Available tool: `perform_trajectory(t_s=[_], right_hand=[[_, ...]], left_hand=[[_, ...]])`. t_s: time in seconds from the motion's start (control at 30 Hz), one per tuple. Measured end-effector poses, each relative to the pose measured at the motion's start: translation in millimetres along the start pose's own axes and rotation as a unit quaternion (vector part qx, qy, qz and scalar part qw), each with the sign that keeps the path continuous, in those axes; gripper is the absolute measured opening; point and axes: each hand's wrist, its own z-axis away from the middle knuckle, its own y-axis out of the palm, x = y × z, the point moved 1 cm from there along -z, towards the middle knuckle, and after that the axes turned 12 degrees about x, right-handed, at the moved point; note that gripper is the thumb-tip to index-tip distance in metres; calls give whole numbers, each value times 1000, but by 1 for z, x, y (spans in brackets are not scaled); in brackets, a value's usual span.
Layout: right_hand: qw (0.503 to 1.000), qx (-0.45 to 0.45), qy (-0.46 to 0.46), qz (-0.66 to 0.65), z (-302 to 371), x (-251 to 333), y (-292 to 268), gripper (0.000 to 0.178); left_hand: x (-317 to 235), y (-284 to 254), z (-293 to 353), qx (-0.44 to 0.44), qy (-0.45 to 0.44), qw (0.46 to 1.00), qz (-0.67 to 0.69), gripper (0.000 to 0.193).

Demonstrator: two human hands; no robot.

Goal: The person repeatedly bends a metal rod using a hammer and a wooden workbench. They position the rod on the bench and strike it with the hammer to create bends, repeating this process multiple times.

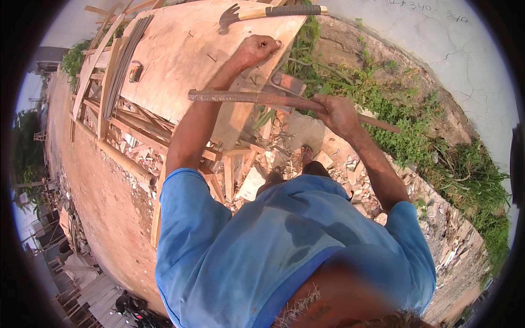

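Note:
My left hand (256,50) rests at the right edge of a plywood board (169,60). Its fingers are curled closed, and what they hold, if anything, cannot be made out. My right hand (338,116) is wrapped round a long reddish-brown bar (284,101) with a ribbed far end. The bar is held slantwise, its ribbed end passing over my left forearm. On the board's far side lies a claw hammer (268,14) with dark wrapping on its handle. Bent nails (212,58) lie on or stick out of the board.
A tape measure (135,71) and several thin dark rods (128,63) lie at the board's left. Below is a wooden frame with a bamboo pole (128,162). Rubble (257,180) surrounds my feet. Weeds (404,136) grow along a pale wall (465,60) on the right.

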Motion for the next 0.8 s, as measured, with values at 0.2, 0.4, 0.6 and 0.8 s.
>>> perform_trajectory(t_s=[0.2, 0.4, 0.6, 0.8], right_hand=[[1000, 15, 15, -19, 8, -13, 11, 30], [990, 77, 94, -78, 7, -14, 9, 35], [983, 57, 106, -142, 10, -16, 11, 32], [938, 106, 169, -285, 23, -30, 2, 38]], left_hand=[[0, 20, -14, -53, 183, 941, -281, 41], [-13, 47, -54, -37, 261, 892, -368, 41], [-24, 69, -70, 86, 98, 874, -468, 43], [-22, 68, -63, 31, 145, 910, -386, 47]])
